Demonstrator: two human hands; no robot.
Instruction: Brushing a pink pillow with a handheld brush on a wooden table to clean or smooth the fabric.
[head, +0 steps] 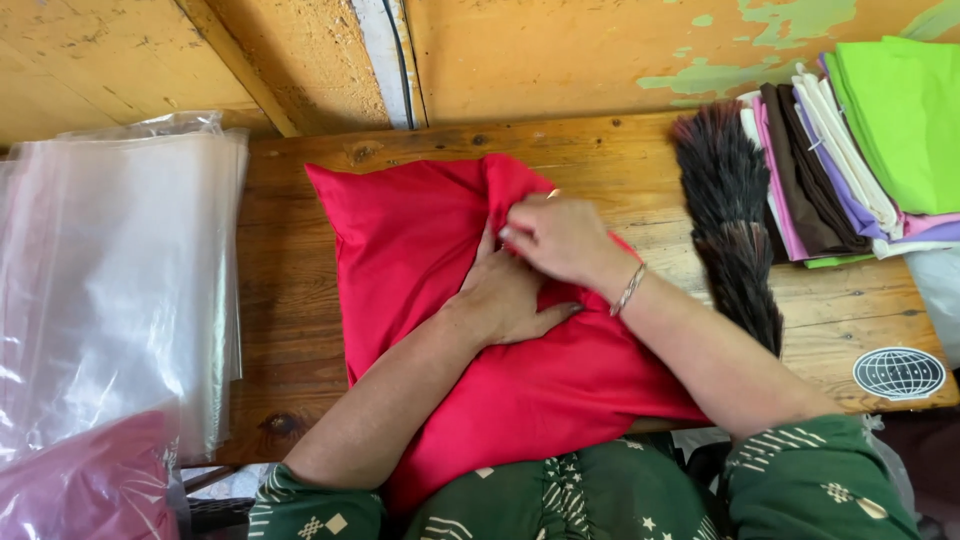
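Both hands work the red pillow (420, 240) lying on the bench (290, 270). Left hand (505, 295) presses flat, fingers open. Right hand (560, 238) pinches a fabric fold. Risk: the fold may slip if the pinch loosens; the duster (730, 220) nearby may snag.

Under the left hand (505, 300) the pillow (420, 240) is bright red. Right of the right hand (560, 238) the brush (730, 220) is black and dark brown. Past it, the cloths (850, 150) are green, white, purple, pink and brown. The sleeves (810, 480) are dark green with pale stripes and stars.
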